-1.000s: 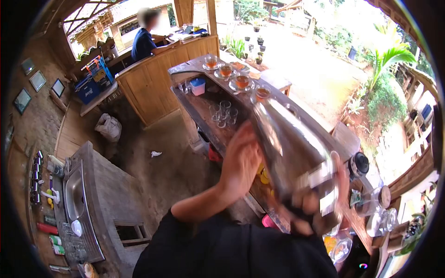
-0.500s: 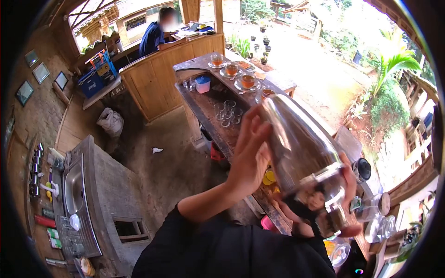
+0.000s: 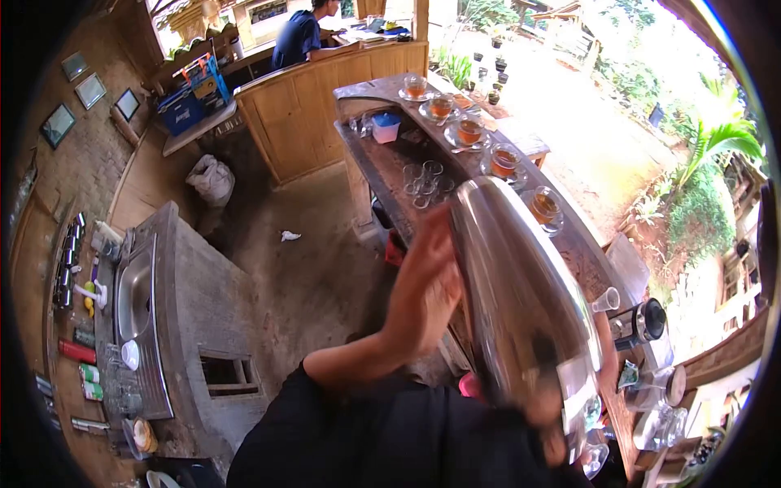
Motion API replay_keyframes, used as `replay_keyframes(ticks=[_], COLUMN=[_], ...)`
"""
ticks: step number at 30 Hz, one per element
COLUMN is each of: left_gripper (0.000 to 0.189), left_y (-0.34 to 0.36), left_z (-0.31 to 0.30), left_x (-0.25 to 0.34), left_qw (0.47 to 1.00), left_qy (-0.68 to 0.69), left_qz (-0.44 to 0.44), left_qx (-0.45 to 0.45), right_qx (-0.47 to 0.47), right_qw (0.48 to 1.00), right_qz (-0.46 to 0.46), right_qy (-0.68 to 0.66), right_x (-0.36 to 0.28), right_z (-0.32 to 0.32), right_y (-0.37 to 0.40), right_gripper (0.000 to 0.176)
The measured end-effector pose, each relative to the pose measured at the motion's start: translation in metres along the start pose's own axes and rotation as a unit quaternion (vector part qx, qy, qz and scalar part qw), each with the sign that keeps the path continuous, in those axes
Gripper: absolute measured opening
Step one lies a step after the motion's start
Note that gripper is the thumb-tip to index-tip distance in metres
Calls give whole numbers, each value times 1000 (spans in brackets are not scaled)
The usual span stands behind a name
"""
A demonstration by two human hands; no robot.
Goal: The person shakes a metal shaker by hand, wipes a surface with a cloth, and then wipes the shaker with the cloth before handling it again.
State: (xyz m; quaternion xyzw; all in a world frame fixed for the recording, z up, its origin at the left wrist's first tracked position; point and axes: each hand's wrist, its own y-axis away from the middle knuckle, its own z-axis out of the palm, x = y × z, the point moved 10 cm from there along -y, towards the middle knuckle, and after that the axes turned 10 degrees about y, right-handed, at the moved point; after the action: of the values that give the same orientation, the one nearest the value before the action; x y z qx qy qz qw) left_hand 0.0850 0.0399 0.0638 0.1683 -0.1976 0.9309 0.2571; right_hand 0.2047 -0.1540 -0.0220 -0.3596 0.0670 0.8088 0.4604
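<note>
Vessel point(image 3: 521, 285) slanted between two grips

The vessel's near end lay low by the body, its long axis running up and leftward to the far end. The right grip point(image 3: 606, 350) showed only partly at its right edge, closure unclear. The left grip point(image 3: 425, 285), half open, lay along its left side, nearer the far end. Beyond, cups point(image 3: 504, 161) lined the table point(image 3: 370, 89).

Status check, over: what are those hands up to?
Left hand on a shiny metal vessel. Right hand at its other side, mostly hidden. Vessel blocks part of the counter; five filled cups beyond.
</note>
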Motion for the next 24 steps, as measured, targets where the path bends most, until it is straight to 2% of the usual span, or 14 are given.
replay_keyframes(ticks=[3, 6, 8, 9, 11, 12, 13, 16, 17, 18, 19, 20, 22, 24], left_gripper=[62, 58, 58, 60, 64, 64, 64, 67, 69, 71, 71, 70, 69, 66], left_y=[12, 31, 29, 29, 43, 51, 59, 75, 79, 85, 96, 112, 135, 146], left_z=[-15, -16, -66, -87, -102, -92, -80, -68, -73, -91, -95, -98, -106, -141], left_x=[18, 61, 85, 98, 138, 158, 178, 255, 284, 303, 314, 326, 347, 370], left_qw=[995, 998, 999, 996, 989, 994, 995, 970, 947, 951, 946, 926, 887, 892], left_qy=[72, -54, -10, 37, 25, 14, 3, -136, -201, -131, -140, -172, -223, -204], left_qz=[-48, 15, 28, 31, 64, 83, 103, 199, 242, 250, 262, 302, 373, 348], left_qx=[48, -9, 37, 71, 134, 72, 12, 24, 62, 124, 132, 148, 157, 204], right_qx=[-10, -40, -117, -133, -269, -151, -163, 9, 6, -193, -373, -358, -393, -304], right_qw=[996, 988, 875, 879, 778, 860, 866, 659, 672, 829, 868, 808, 773, 851], right_qz=[55, 99, -239, -232, -305, -443, -434, -751, -738, -515, -227, -462, -491, -428], right_qy=[74, 113, 404, 396, 479, 204, 186, -41, -57, 98, 239, 77, 84, 27], right_x=[8, 49, 36, 48, 85, 78, 95, 95, 90, 98, 158, 142, 223, 244], right_z=[34, 70, 112, 135, 230, 223, 256, 297, 299, 340, 375, 386, 313, 323], right_y=[-8, -17, -2, -8, -12, -1, -9, 69, 83, 55, 47, 72, 77, 97], right_gripper=[38, 40, 62, 62, 84, 64, 64, 81, 81, 62, 43, 35, 37, 44])
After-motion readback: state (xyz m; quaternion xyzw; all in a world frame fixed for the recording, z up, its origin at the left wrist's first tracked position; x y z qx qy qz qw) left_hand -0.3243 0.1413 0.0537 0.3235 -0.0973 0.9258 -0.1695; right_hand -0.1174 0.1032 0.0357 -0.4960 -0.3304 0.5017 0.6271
